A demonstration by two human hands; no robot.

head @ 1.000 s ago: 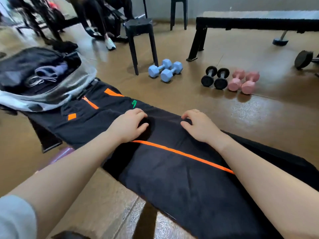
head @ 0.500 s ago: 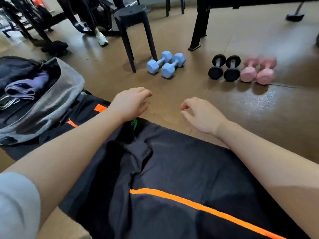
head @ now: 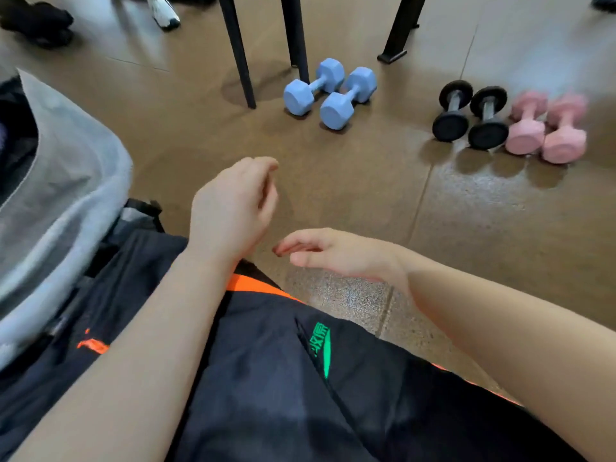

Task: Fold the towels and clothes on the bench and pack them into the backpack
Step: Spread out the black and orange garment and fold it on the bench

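A dark navy garment (head: 266, 378) with orange stripes and a green logo lies spread across the lower half of the view, covering the bench. An open grey backpack (head: 63, 201) sits at the left edge, its flap turned back over the garment's left end. My left hand (head: 233, 205) hovers above the garment's far edge, fingers loosely curled and holding nothing. My right hand (head: 336, 253) floats just beyond that edge over the floor, palm down, fingers spread and empty. Neither hand touches the cloth.
On the brown floor beyond lie two blue dumbbells (head: 330, 91), two black dumbbells (head: 470, 115) and two pink dumbbells (head: 546, 128). Black stool legs (head: 236, 51) and a bench leg (head: 400, 31) stand further back. A white shoe (head: 163, 11) shows at top left.
Both hands have lifted off the garment and drifted forward past its far edge. The view has moved closer and tilted down, so the backpack now sits nearer at the left.
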